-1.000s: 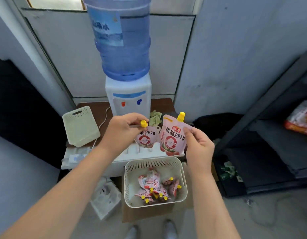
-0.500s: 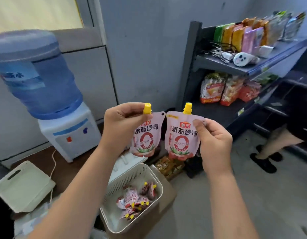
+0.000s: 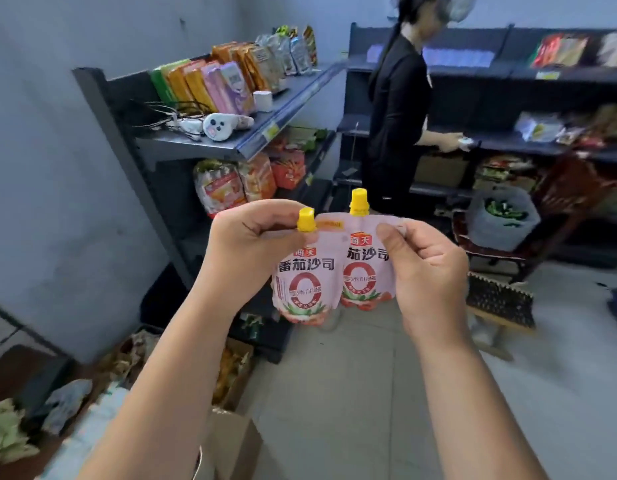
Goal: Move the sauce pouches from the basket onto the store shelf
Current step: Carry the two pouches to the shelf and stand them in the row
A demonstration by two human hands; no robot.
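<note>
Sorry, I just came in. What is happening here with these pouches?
A person holds two pink sauce pouches with yellow caps, one per hand. The left hand grips the left pouch near its cap; the right hand pinches the right pouch at its top edge. Both hang in the air before the store shelf, not yet placed. Farther back, another person in black stands at a second shelf.

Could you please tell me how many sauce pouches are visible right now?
2. The left pouch hangs from the left hand, gripped near its top; the right pouch is pinched by the right hand, partly behind it. Others may be hidden.
</note>
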